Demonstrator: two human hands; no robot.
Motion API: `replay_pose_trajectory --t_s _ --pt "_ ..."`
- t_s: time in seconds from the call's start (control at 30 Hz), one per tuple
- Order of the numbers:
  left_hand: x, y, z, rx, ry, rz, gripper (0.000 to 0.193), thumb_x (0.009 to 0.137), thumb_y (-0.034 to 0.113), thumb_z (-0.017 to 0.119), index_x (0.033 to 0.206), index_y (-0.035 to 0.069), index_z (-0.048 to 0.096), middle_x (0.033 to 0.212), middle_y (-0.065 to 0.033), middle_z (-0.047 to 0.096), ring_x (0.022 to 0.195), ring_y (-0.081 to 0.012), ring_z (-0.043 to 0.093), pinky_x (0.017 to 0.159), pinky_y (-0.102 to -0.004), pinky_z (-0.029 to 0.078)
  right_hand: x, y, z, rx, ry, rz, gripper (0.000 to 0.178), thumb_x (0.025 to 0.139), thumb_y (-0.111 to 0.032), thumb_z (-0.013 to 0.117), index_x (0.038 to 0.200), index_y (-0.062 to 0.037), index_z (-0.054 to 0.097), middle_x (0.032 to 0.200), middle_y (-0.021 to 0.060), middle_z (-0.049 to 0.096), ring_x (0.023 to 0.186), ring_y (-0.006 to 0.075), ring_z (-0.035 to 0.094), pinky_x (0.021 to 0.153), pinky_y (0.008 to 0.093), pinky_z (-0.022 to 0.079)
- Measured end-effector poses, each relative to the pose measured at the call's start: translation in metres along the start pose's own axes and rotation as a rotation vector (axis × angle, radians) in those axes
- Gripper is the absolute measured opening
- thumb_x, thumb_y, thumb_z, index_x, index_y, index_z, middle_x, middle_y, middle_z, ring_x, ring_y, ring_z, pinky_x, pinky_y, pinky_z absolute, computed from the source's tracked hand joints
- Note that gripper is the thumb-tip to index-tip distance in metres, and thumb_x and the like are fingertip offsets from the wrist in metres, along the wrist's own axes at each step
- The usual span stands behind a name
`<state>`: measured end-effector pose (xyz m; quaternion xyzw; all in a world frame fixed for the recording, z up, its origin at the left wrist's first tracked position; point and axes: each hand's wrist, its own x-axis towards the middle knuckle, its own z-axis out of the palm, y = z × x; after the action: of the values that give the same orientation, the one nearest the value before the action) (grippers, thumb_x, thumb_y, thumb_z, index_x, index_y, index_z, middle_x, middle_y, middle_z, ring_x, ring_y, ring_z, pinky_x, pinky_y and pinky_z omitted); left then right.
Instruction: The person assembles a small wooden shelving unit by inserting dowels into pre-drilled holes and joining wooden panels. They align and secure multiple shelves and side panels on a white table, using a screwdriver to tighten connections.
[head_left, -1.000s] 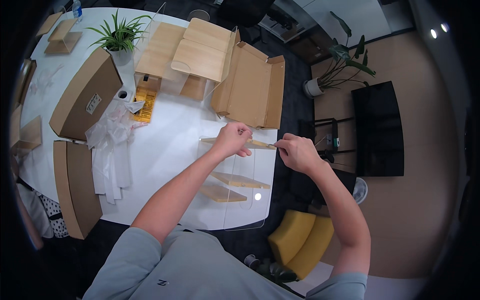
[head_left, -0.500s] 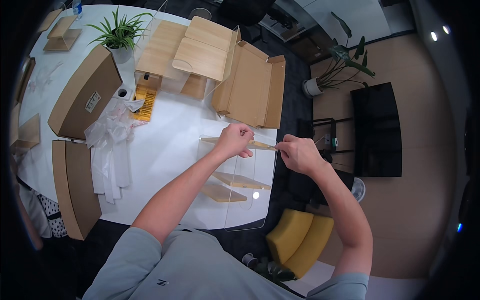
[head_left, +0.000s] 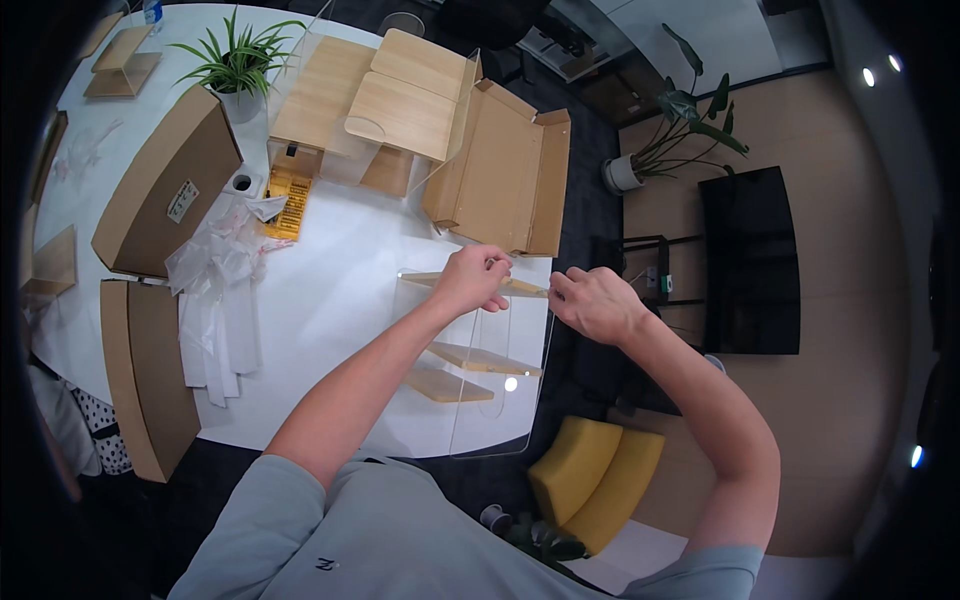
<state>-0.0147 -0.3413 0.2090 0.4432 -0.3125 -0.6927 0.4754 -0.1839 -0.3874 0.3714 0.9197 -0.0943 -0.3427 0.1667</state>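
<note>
A small shelf unit with clear acrylic side panels (head_left: 497, 420) and light wooden boards stands near the table's right edge. Over its top board (head_left: 425, 279) is my left hand (head_left: 474, 280), its fingers curled together beside the board. What those fingers hold, if anything, is too small to make out. My right hand (head_left: 598, 303) is closed in a pinch at the right end of that board, against the clear panel. Whatever lies in its fingertips is hidden. Two lower boards (head_left: 486, 359) show beneath my hands.
Beyond my hands lie an open cardboard box (head_left: 497, 165) and a wooden shelf unit (head_left: 405, 112). To the left are a yellow tool case (head_left: 287, 204), crumpled plastic wrap (head_left: 215, 255), upright cardboard pieces (head_left: 165, 190) and a potted plant (head_left: 238, 80). A yellow seat (head_left: 590, 480) stands beside the table.
My right hand has shifted slightly left and turned at the wrist, with its elbow swung outward. My left hand stays nearly in place.
</note>
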Motion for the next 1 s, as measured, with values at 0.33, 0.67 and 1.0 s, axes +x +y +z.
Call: replay_pose_trajectory --t_s 0.33,0.67,1.0 --pt "0.005 0.001 0.003 0.041 -0.033 0.010 0.027 0.100 0.014 0.055 0.114 -0.006 0.067 0.097 -0.0142 0.073 0.068 -0.0240 0.077 0.053 -0.0280 0.060 0.012 0.017 0.031 0.982 -0.082 0.656 0.022 0.083 -0.001 0.066 0.101 -0.0017 0.079 0.087 0.0156 0.076 0.076 0.0283 0.073 0.068 0.0376 0.058" --pt "0.007 0.006 -0.003 0.056 0.002 0.012 0.027 0.100 0.015 0.055 0.114 -0.006 0.066 0.099 -0.0147 0.074 0.065 -0.0237 0.077 0.051 -0.0266 0.059 0.006 0.012 0.013 0.246 0.068 0.125 0.009 0.085 -0.011 0.065 0.086 -0.0032 0.070 0.091 0.0126 0.067 0.070 0.0263 0.072 0.057 0.0377 0.058" --pt "0.009 0.003 -0.003 0.032 0.010 0.009 0.028 0.101 0.015 0.056 0.114 -0.007 0.066 0.099 -0.0137 0.074 0.065 -0.0239 0.077 0.051 -0.0268 0.059 0.019 0.014 0.029 0.722 -0.011 0.456 0.016 0.081 -0.002 0.066 0.095 0.0027 0.073 0.083 0.0125 0.068 0.060 0.0236 0.067 0.050 0.0365 0.052"
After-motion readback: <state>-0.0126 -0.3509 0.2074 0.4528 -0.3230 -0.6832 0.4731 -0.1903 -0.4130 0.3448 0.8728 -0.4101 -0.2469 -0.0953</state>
